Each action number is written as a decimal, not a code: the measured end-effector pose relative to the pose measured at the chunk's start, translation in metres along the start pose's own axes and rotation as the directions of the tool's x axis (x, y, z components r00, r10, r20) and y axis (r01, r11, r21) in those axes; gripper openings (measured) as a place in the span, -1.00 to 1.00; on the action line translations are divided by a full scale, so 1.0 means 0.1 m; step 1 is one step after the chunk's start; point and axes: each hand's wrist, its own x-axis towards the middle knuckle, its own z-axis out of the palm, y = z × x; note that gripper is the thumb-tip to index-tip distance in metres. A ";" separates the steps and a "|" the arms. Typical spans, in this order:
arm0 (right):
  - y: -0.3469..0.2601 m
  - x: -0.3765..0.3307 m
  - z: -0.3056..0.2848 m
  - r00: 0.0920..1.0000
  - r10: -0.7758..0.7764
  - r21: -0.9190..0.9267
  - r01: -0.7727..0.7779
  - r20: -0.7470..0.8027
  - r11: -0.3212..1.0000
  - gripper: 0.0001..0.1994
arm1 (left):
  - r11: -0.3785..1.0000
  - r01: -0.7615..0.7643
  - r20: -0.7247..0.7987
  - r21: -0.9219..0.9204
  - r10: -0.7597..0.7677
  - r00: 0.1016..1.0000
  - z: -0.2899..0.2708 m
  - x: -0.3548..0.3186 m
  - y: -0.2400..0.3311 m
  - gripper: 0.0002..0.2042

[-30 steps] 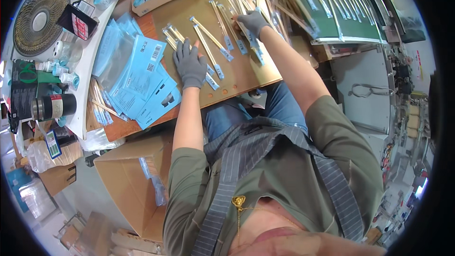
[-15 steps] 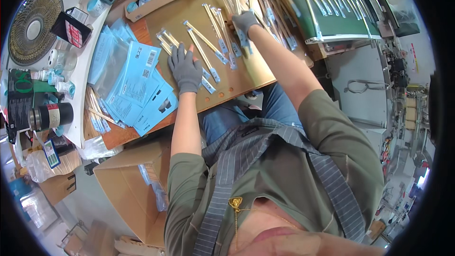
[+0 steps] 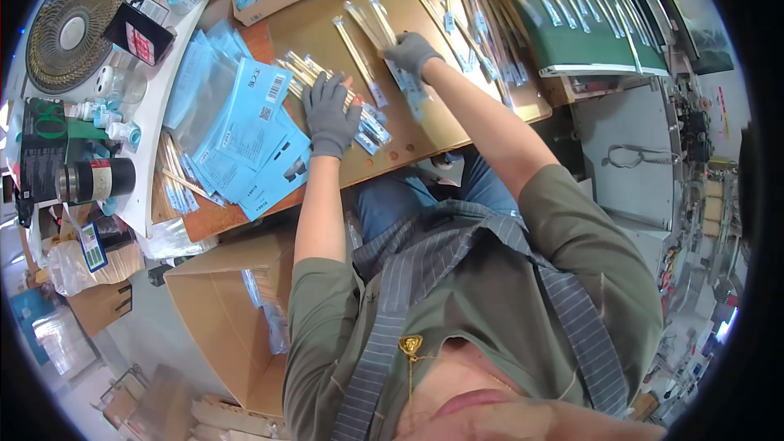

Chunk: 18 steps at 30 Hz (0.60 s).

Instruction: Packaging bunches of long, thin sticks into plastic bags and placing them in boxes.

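2 gray-gloved hands at a brown board (image 3: 314, 28) full of thin stick packs.
The board lies on a wood table (image 3: 204, 224), with a round fan (image 3: 73, 31) far left and a green belt (image 3: 563, 51) to the right. The right hand (image 3: 411, 53) is closed on a blurry stick bundle (image 3: 402, 77) over the board — its long line slants, pale tips up and left, blue ends toward the person. The left hand (image 3: 331, 118) covers a second bundle (image 3: 371, 129), slanting more — I can't tell if it grips.
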 end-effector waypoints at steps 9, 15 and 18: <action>0.16 0.06 -0.25 0.971 0.009 0.029 -0.002 -0.240 1.000 -0.49 | 1.000 0.005 -0.021 -0.027 -0.005 1.000 -0.01 0.00 0.01 -0.63; 0.14 0.03 -0.36 0.972 -0.027 0.141 0.061 -0.231 0.988 -0.44 | 1.000 0.013 -0.005 -0.002 -0.013 1.000 -0.01 -0.01 0.00 -0.65; 0.15 0.07 -0.39 0.978 -0.047 0.162 0.081 -0.204 0.983 -0.48 | 1.000 -0.004 -0.028 -0.028 0.003 1.000 0.00 0.00 0.00 -0.64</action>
